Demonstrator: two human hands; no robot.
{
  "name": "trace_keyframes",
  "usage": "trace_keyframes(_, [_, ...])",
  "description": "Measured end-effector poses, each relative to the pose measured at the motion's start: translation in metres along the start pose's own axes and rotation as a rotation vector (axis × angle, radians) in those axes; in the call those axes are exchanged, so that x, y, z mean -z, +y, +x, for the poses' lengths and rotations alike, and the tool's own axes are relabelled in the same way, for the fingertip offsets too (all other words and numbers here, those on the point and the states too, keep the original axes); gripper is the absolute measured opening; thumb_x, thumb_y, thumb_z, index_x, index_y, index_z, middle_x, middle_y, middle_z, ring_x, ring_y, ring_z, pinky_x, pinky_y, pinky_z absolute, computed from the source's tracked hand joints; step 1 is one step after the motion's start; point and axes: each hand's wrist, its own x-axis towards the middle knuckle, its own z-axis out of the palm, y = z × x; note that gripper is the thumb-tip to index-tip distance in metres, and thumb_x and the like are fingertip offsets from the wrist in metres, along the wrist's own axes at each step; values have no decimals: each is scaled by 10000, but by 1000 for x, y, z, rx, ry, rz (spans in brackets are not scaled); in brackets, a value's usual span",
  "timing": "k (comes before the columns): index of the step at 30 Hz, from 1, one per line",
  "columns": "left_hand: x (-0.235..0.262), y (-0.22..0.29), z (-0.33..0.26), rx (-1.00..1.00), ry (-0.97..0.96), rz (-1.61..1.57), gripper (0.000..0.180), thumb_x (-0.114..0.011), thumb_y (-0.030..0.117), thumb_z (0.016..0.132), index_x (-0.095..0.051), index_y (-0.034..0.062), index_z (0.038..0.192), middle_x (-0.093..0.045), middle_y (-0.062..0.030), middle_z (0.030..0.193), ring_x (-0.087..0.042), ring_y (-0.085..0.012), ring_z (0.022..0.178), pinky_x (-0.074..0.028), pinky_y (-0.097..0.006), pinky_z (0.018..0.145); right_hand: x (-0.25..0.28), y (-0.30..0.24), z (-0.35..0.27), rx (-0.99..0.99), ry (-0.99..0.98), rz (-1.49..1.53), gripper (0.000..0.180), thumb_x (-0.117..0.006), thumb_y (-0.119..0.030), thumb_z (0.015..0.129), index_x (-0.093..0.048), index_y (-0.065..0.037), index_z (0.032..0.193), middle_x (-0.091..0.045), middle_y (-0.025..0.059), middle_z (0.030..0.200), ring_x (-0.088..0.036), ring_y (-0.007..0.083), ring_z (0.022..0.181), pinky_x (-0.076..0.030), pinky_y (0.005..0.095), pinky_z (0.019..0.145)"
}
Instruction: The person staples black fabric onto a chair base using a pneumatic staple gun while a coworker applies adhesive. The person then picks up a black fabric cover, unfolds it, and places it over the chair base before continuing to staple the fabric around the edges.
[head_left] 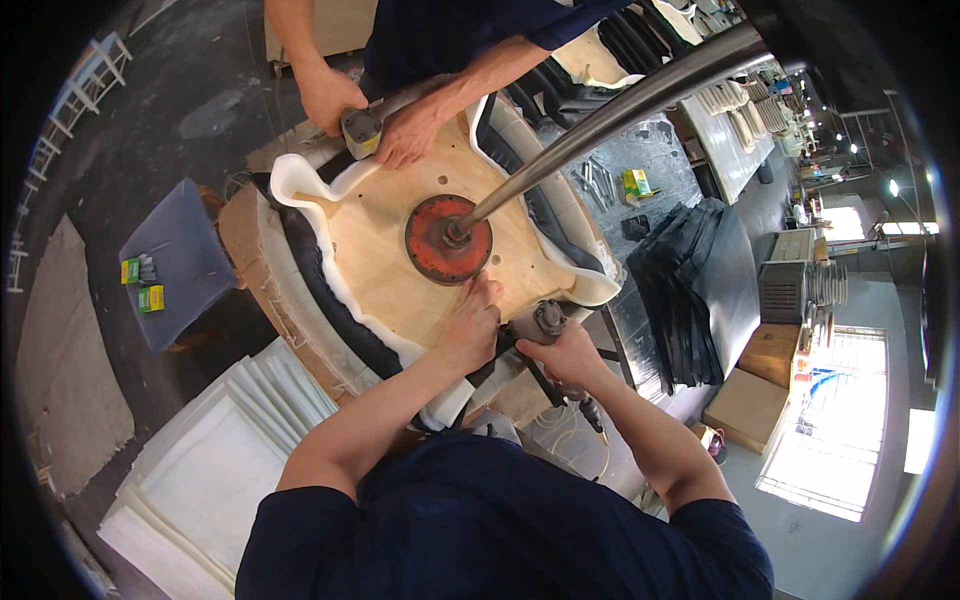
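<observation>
Left hand [468, 330] lies flat, fingers spread, pressing the white foam edge [425, 352] onto the round wooden seat base [385, 255]. Just beside it, the right hand [562, 352] is closed around a staple gun [540, 322] at the rim. Beyond both, a co-worker's hands [370, 115] grip a second stapler [362, 130] on the far edge.

Under the left hand [468, 330] lay a pale, matt wooden board [385, 255] edged with white foam; the right hand [570, 355] gripped a dull metal stapler [545, 322].
</observation>
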Motion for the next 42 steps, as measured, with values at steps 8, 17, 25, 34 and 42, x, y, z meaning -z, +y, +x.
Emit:
trace_keyframes(8, [11,8,-8,65,-13,-45,133,-743,89,909,-750,-23,979,-506,-219,1571,-306,-459,1628,-204,-577,1365,1,-3,-17,-33,-41,114,355,-843,-333,947,-752,-1,1033,-692,50,665,-682,146,561,-527,342,551])
trace_keyframes(17, [-2,7,-10,43,81,-68,101,-715,53,903,-727,-35,952,-517,-235,1555,-340,-463,1610,-219,-585,1358,-10,5,-6,8,-65,81,449,-872,-352,928,-733,10,1154,-760,74,799,-700,160,562,-568,345,545])
trace_keyframes(25, [10,-8,-14,40,-12,-103,88,-694,31,910,-744,-2,975,-537,-232,1548,-348,-458,1611,-230,-587,1348,-9,6,-10,0,-29,111,424,-869,-336,935,-739,-9,1172,-762,79,802,-712,166,580,-572,345,566])
trace_keyframes(34, [6,4,-16,52,71,-47,81,-719,77,910,-737,17,962,-535,-208,1521,-369,-443,1602,-244,-583,1343,-19,19,-10,14,-65,108,414,-882,-359,937,-746,-4,1100,-740,75,718,-707,165,563,-558,365,567])
trace_keyframes(42, [-3,-5,-16,8,131,-91,68,-744,29,899,-681,36,922,-552,-196,1517,-402,-455,1576,-248,-620,1326,-25,0,-10,76,-9,36,423,-881,-361,935,-730,29,1001,-733,90,696,-710,182,548,-561,377,556])
